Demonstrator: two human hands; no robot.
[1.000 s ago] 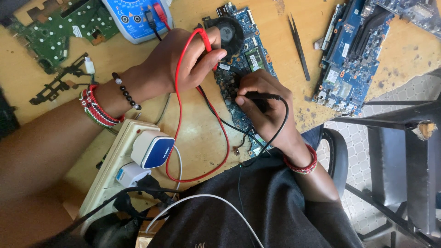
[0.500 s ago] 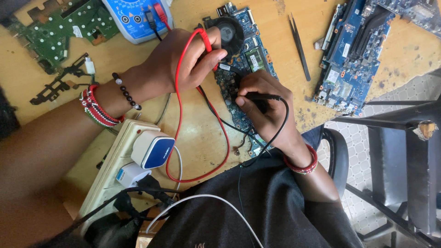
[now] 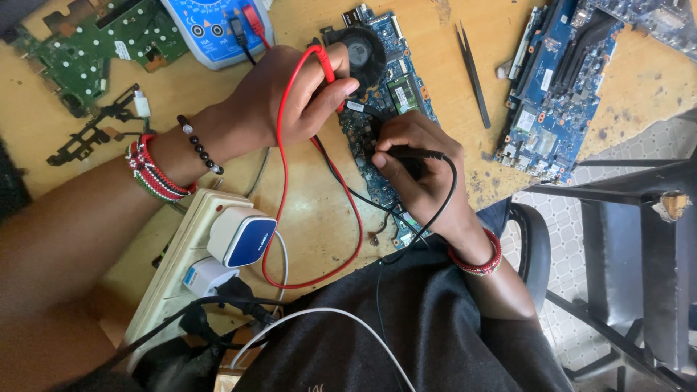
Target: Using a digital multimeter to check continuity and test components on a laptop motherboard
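Observation:
My left hand (image 3: 283,94) grips a red test probe (image 3: 328,67), its tip down on a blue circuit board (image 3: 385,94) that carries a round black fan (image 3: 363,51). My right hand (image 3: 414,163) pinches a black test probe (image 3: 410,154) against the same board, lower down. Red and black leads (image 3: 341,239) loop across the wooden table toward a blue multimeter (image 3: 214,29) at the top. Both wrists wear beaded bracelets.
Black tweezers (image 3: 473,72) lie right of the board. A second blue board (image 3: 559,94) sits at the right, a green board (image 3: 87,43) at the top left. A white power strip (image 3: 181,254) with chargers lies by my left forearm. A dark chair frame (image 3: 639,239) stands right.

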